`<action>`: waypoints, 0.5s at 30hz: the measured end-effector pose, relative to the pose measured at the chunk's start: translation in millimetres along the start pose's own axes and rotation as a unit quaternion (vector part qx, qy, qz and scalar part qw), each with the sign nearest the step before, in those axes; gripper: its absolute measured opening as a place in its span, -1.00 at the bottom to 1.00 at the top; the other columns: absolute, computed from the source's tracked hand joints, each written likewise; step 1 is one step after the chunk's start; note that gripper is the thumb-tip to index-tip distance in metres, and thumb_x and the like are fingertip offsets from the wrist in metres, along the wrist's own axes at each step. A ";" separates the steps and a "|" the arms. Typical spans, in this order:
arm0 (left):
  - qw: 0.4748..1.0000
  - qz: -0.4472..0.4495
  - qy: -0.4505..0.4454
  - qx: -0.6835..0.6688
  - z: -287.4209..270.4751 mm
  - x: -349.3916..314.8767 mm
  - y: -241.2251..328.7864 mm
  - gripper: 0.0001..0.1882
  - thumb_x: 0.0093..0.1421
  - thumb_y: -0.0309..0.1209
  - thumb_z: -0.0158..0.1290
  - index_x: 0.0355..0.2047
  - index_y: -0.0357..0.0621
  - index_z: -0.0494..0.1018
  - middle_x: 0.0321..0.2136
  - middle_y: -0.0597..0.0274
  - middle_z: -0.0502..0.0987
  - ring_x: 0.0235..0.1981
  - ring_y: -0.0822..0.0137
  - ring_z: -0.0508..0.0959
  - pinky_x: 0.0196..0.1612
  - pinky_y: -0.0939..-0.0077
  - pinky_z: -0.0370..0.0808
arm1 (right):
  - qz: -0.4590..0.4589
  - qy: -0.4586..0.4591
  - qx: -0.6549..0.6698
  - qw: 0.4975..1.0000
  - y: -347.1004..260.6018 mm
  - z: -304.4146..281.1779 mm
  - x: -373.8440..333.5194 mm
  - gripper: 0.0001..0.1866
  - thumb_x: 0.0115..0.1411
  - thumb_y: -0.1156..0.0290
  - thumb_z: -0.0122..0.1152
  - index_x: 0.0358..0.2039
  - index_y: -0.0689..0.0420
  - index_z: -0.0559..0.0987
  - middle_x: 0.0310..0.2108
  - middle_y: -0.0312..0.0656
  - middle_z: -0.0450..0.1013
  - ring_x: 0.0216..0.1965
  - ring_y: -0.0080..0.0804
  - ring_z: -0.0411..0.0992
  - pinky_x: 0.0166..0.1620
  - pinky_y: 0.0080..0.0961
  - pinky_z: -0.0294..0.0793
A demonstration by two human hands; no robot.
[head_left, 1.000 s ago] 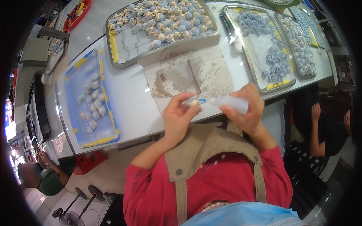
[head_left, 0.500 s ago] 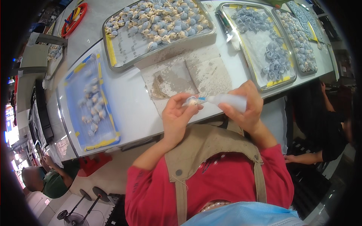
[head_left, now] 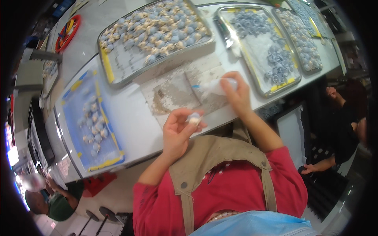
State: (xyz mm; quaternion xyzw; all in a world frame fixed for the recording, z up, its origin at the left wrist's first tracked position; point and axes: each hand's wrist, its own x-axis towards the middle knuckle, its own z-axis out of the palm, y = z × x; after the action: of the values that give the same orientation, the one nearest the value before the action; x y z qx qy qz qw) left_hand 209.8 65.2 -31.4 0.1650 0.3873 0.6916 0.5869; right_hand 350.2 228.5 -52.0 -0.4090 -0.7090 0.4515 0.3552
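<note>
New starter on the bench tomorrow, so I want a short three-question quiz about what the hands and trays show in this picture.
1. True or false: the left hand pinches a small pale piece in its fingertips.
2. What does the right hand hold? A) scissors B) a white squeeze bottle with a blue tip C) a brush
3. Fill in: the tray nearest the left hand has a ____ lining.

Key: 1 true; 2 B; 3 blue
</note>
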 end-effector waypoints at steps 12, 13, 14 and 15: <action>0.999 -0.015 -0.032 -0.006 4.0 6.9 0.6 -0.65 0.11 -0.55 0.09 -0.09 -0.23 0.28 -0.10 -0.04 0.43 -0.25 0.30 0.54 -0.21 0.54 0.49 | -0.143 0.106 -0.371 0.911 41.9 -104.3 129.4 -0.85 0.02 0.44 0.20 -0.35 0.14 0.53 -0.39 -0.17 0.50 -0.28 -0.21 0.44 -0.17 -0.40 0.38; 0.999 -0.016 -0.035 -0.005 5.7 7.3 1.1 -0.65 0.11 -0.55 0.08 -0.10 -0.24 0.28 -0.10 -0.04 0.43 -0.26 0.31 0.54 -0.21 0.54 0.48 | -0.177 0.126 -0.401 0.890 52.5 -110.8 144.4 -0.85 0.01 0.45 0.20 -0.35 0.13 0.52 -0.40 -0.18 0.51 -0.29 -0.19 0.44 -0.17 -0.37 0.38; 0.999 -0.017 -0.037 -0.005 6.2 7.7 0.1 -0.66 0.11 -0.56 0.08 -0.10 -0.24 0.29 -0.10 -0.03 0.43 -0.26 0.31 0.53 -0.20 0.54 0.48 | -0.156 0.110 -0.421 0.887 61.8 -113.6 155.5 -0.84 0.01 0.45 0.20 -0.35 0.13 0.52 -0.40 -0.18 0.51 -0.29 -0.18 0.44 -0.18 -0.37 0.39; 0.999 -0.017 -0.039 -0.005 7.5 8.1 0.1 -0.66 0.12 -0.56 0.08 -0.10 -0.25 0.29 -0.10 -0.02 0.43 -0.26 0.32 0.53 -0.20 0.54 0.48 | -0.135 0.094 -0.440 0.883 67.0 -115.4 164.2 -0.84 0.00 0.46 0.21 -0.35 0.12 0.51 -0.40 -0.18 0.51 -0.29 -0.18 0.44 -0.18 -0.37 0.39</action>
State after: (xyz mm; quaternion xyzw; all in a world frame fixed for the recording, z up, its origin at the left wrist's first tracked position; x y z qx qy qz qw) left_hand 212.7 75.4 -28.3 0.1825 0.3633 0.6763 0.6143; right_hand 400.5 434.0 -53.0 -0.4641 -0.8465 -0.0001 0.2608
